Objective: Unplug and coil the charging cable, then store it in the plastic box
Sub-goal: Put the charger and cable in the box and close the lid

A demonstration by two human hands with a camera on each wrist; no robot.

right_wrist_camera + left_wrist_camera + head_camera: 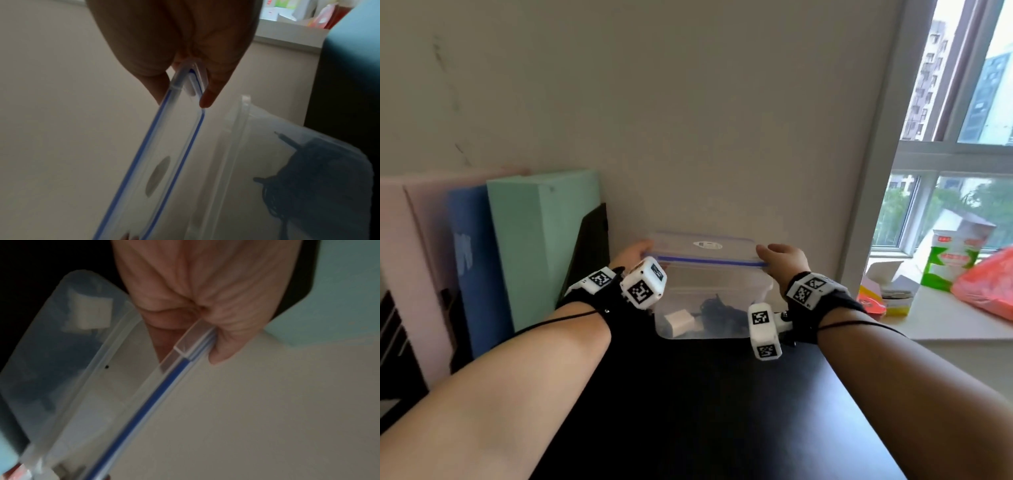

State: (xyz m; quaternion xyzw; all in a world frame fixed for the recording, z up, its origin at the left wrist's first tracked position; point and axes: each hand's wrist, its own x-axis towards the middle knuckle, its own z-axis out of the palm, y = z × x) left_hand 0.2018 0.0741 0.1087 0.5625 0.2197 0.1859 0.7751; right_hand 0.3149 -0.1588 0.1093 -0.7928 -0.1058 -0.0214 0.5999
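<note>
Both hands (633, 255) (782, 257) on lid (703, 249), cable (722, 313) blurred.

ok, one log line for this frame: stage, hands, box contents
stage: lidding | left hand: grips lid left end | right hand: grips right end | lid above plastic box, unseated | inside: coiled cable, white adapter

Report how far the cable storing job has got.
Done: the coiled black cable and a white charger block lie inside the plastic box. In hand: the left hand and right hand hold the blue-sealed lid by its ends above the box. Left: seating the lid.
</note>
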